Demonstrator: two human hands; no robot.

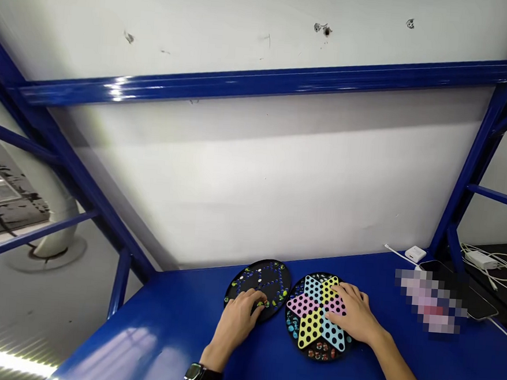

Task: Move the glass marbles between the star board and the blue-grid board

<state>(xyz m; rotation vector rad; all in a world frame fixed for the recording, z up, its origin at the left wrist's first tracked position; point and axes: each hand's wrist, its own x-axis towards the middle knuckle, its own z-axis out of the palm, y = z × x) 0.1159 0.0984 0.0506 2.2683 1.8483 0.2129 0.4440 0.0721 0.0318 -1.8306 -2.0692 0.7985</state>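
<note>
Two round black Chinese checkers boards lie side by side on the blue table. My left hand point(236, 322) rests on the left board point(269, 277), its fingers bunched among small blue, yellow and white marbles; I cannot tell whether they pinch one. My right hand point(351, 312) lies flat with spread fingers on the pink and yellow arms of the star-patterned board point(311, 328). Glass marbles point(320, 351) sit in the black area at that board's lower edge, and blue ones point(292, 326) at its left. A wristwatch point(202, 375) circles my left wrist.
The blue table point(147, 344) ends at a white wall behind blue metal bars point(261, 80). To the right lie a dark phone point(480, 304), a white charger point(415, 254) with its cable, and a pixelated patch point(430, 301). More white cables point(491, 264) lie beyond the table.
</note>
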